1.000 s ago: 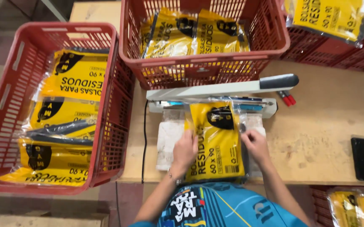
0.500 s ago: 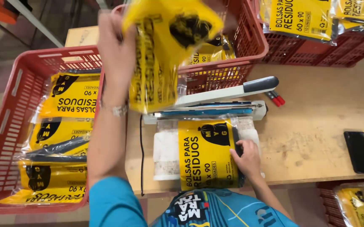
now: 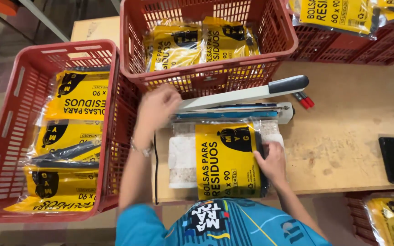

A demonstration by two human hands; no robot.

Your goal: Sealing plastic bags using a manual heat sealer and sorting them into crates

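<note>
While the right hand [image 3: 271, 162] lies flat with loose fingers on the right edge of the yellow packet [image 3: 226, 160] on the table [image 3: 342, 136] under the sealer [image 3: 247, 107], the left hand [image 3: 157, 108] hovers empty and half curled by the sealer's left end.

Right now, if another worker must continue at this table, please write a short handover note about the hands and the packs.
Left hand: empty, open, at the left end of the heat sealer.
Right hand: flat on the right edge of the yellow pack, which lies under the raised sealer arm.
Done: packs lie in the left red basket.
Left: this pack is not under a closed sealer; more packs wait in the rear basket.
</note>
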